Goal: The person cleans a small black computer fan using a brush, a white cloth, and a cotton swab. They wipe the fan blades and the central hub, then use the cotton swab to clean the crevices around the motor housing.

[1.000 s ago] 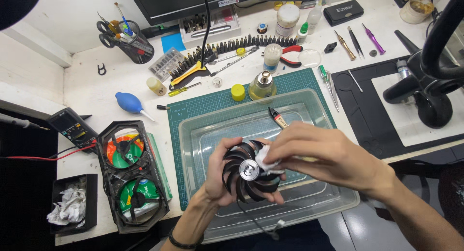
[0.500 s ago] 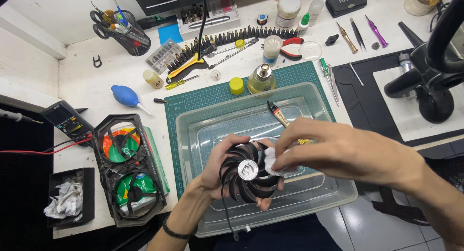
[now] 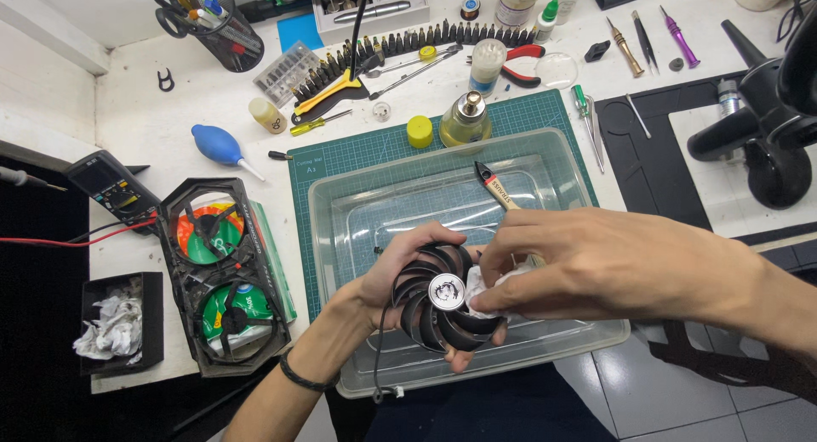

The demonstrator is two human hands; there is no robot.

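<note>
Head view
My left hand [image 3: 400, 276]: closed around the rim of the black cooling fan [image 3: 442, 297], fingers curled under it, thumb on the upper edge.
My right hand [image 3: 596, 263]: fingers pinched shut on a wad of white tissue [image 3: 487, 287], pressed against the blades just beside the silver hub.
Fan position: held face up over the near half of the clear plastic tub [image 3: 553, 165], its thin black cable hanging past the tub's front edge.
In the tub: small cutters [image 3: 495, 185] with an orange handle, lying apart from the fan.
Under the tub: green cutting mat [image 3: 357, 157], with a glass dispenser bottle [image 3: 465, 123] and a yellow cap [image 3: 419, 131] just behind the tub.
To my left: black fan shroud [image 3: 223, 272] with two fan openings, a multimeter [image 3: 112, 187], a blue air blower [image 3: 219, 146].
Far left: black box of crumpled tissue [image 3: 115, 323].
</note>
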